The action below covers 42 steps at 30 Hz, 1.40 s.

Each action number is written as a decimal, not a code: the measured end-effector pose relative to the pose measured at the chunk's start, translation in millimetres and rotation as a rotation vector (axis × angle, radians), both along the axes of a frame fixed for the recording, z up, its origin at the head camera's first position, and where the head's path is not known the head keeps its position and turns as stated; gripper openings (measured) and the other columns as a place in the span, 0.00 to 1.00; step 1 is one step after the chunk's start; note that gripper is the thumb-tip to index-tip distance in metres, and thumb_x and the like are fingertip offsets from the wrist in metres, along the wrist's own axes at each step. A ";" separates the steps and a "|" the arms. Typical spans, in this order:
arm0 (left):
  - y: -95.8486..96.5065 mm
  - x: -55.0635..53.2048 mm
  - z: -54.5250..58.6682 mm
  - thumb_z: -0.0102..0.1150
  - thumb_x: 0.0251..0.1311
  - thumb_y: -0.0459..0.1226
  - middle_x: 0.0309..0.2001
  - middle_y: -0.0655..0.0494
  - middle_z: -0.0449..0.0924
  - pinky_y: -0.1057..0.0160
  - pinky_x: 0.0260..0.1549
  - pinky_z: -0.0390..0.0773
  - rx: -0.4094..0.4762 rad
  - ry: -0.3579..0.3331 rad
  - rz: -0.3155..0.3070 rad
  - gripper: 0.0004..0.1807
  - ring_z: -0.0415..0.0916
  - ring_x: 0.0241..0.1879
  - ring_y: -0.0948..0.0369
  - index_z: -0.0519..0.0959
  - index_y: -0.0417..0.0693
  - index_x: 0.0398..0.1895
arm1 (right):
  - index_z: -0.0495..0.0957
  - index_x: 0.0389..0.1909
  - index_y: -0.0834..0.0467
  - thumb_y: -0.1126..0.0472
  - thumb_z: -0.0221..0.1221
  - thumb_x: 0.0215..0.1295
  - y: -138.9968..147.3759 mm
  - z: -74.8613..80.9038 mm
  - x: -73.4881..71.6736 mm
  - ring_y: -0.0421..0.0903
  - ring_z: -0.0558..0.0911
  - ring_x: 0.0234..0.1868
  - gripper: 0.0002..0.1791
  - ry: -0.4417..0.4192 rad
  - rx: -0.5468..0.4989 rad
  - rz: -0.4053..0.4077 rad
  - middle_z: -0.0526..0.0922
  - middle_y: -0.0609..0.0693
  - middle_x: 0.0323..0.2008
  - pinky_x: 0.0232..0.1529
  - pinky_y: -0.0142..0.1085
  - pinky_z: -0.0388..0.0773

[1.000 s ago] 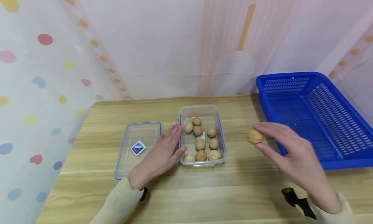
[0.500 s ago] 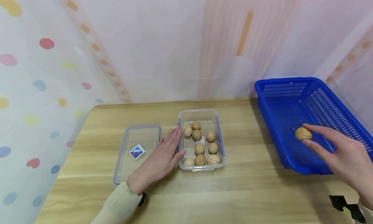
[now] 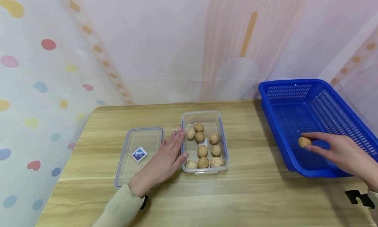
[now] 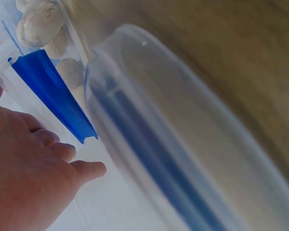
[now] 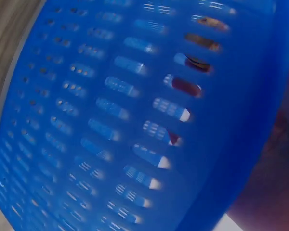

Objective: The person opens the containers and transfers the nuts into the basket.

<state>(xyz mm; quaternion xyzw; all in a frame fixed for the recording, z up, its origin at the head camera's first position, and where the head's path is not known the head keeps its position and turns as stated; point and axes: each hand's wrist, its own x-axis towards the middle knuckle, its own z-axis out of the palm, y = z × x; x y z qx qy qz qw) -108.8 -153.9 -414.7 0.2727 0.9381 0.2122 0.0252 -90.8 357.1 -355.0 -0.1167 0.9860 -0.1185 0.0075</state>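
Thumb and fingers of my right hand point(image 3: 342, 151) pinch a walnut point(image 3: 304, 142) inside the blue plastic basket point(image 3: 271, 130), low over its floor. Whether the walnut touches the floor I cannot tell. In the right wrist view the slotted basket wall point(image 5: 149, 110) covers most of that hand. My left hand point(image 3: 160, 161) lies with straight fingers along the left side of a clear plastic food container point(image 3: 223, 135). Several walnuts sit in that container, one of them a walnut point(image 3: 202, 151) near its middle. The left wrist view shows the container's blue latch point(image 4: 53, 94) close to my fingers.
A clear lid point(image 3: 141, 136) with a blue seal and a diamond label lies left of the container, partly under my left hand. All stand on a wooden table point(image 3: 192, 200). A patterned cloth point(image 3: 165, 50) hangs behind and at the left.
My right hand has carried the walnut rightward from beside the basket to inside it, then lowered it. The left hand has stayed at the container.
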 end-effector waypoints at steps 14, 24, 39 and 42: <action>1.9 0.6 3.9 0.42 0.81 0.53 0.84 0.48 0.37 0.32 0.74 0.47 -0.007 -0.033 0.013 0.41 0.38 0.82 0.44 0.45 0.38 0.83 | 0.83 0.56 0.67 0.56 0.68 0.69 11.7 -14.5 -9.7 0.64 0.87 0.38 0.22 -0.046 -0.010 0.060 0.87 0.67 0.45 0.31 0.53 0.81; 1.7 0.0 4.1 0.42 0.81 0.53 0.84 0.48 0.36 0.33 0.74 0.47 -0.006 -0.031 0.007 0.41 0.38 0.82 0.45 0.44 0.38 0.83 | 0.82 0.57 0.69 0.58 0.68 0.68 13.7 -19.4 -10.5 0.65 0.87 0.38 0.22 -0.032 -0.026 0.060 0.85 0.72 0.46 0.33 0.57 0.82; 0.4 1.7 2.0 0.42 0.81 0.54 0.84 0.50 0.35 0.32 0.74 0.48 0.002 -0.025 0.020 0.41 0.38 0.82 0.44 0.43 0.39 0.83 | 0.71 0.72 0.62 0.60 0.62 0.75 -32.3 -7.7 25.2 0.44 0.79 0.62 0.28 0.369 -0.330 -0.156 0.81 0.61 0.63 0.55 0.35 0.74; 1.9 1.8 2.1 0.43 0.81 0.53 0.84 0.49 0.36 0.32 0.74 0.48 0.011 -0.029 0.022 0.41 0.37 0.82 0.44 0.44 0.38 0.83 | 0.72 0.73 0.58 0.65 0.66 0.70 -51.3 -3.2 36.0 0.19 0.71 0.59 0.31 0.483 -0.437 -0.126 0.80 0.36 0.64 0.52 0.12 0.62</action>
